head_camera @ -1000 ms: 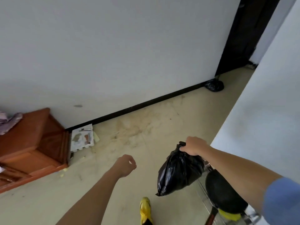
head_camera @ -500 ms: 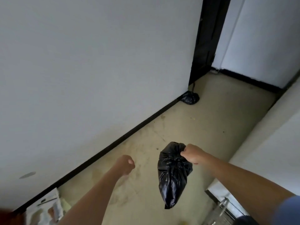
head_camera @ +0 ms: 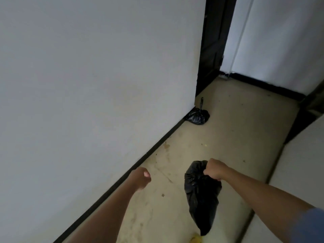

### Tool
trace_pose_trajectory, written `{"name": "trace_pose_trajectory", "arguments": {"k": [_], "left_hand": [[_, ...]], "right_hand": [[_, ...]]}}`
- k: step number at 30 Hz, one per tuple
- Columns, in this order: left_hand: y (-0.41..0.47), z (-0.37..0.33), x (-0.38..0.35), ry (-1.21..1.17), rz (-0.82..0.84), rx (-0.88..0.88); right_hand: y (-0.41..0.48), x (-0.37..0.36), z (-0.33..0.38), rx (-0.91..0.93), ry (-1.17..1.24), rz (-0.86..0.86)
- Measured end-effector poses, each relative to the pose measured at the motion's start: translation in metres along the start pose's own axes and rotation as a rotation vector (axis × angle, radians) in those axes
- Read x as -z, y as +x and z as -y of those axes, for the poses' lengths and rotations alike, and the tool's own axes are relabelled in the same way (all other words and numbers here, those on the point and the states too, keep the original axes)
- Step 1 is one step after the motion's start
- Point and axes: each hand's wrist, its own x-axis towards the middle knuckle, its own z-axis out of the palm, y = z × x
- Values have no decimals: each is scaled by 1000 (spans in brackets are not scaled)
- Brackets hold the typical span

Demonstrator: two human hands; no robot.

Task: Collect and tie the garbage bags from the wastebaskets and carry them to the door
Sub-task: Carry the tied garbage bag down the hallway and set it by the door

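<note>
Since the door (head_camera: 213, 41) is now nearer, the garbage bag (head_camera: 201, 195) gripped by the right hand (head_camera: 214, 170) seems almost delivered; the left hand (head_camera: 141, 178) is curled empty.

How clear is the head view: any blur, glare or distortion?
Head view: dim light, no glare; the carried bag in the grip of the right hand is near-featureless black; the lower-right sleeve is blurred; the door frame leans from the wide lens; the far bag looks soft.
</note>
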Motion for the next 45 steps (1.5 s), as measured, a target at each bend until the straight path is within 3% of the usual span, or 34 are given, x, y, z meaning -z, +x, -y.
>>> {"name": "trace_pose_trajectory", "arguments": {"k": [14,24,37,45], "left_hand": [[334,-179,105,72,160,-151],[495,-329,154,135,247,-172],[714,-375,48,-3,280,114],[844,-323,-67,30,368,167]], "right_hand": [[261,208,32,-87,-128,-145],[425,328,35,-57,-87,-167],[730,310,11,119,-223,130],[883,217,-7,220,-88,-5]]}}
